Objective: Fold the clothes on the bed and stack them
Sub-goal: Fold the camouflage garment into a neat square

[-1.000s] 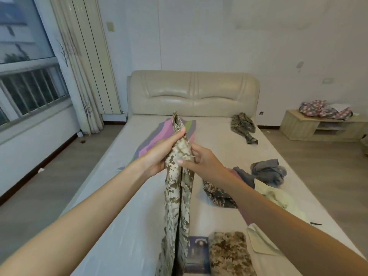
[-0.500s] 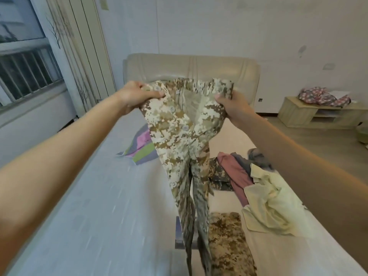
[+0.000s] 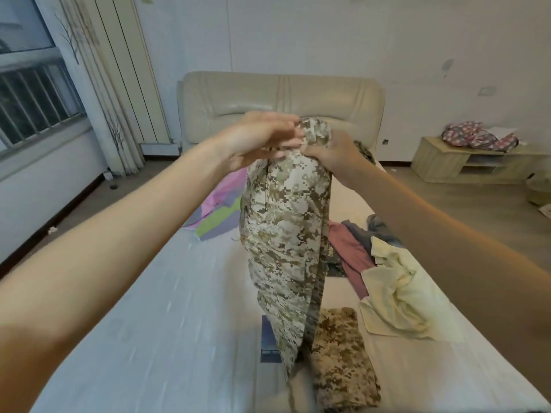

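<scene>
Mid-fold: pinching doubled waistband of camouflage trousers point(image 3: 286, 234) with fingers point(image 3: 290, 142) of left hand point(image 3: 259, 138) and right hand point(image 3: 335, 152), above the bed point(image 3: 179, 293). Next, likely: lay flat, fold across, stack.

Trousers point(image 3: 286, 234): tan, beige and brown digital camo. Folded garment point(image 3: 343, 359): same pixel camo, browner. Sheet point(image 3: 179, 323) white. Crumpled top point(image 3: 402, 299) pale yellow. Red garment point(image 3: 348, 251) is a dusty shade, grey garment point(image 3: 378, 228) bluish. Striped cloth point(image 3: 217, 210): pink, green and grey-lilac bands. Headboard point(image 3: 283, 96) cream. Cabinet point(image 3: 441, 159) pale wood, with a pink floral bundle point(image 3: 477, 138) on it.
</scene>
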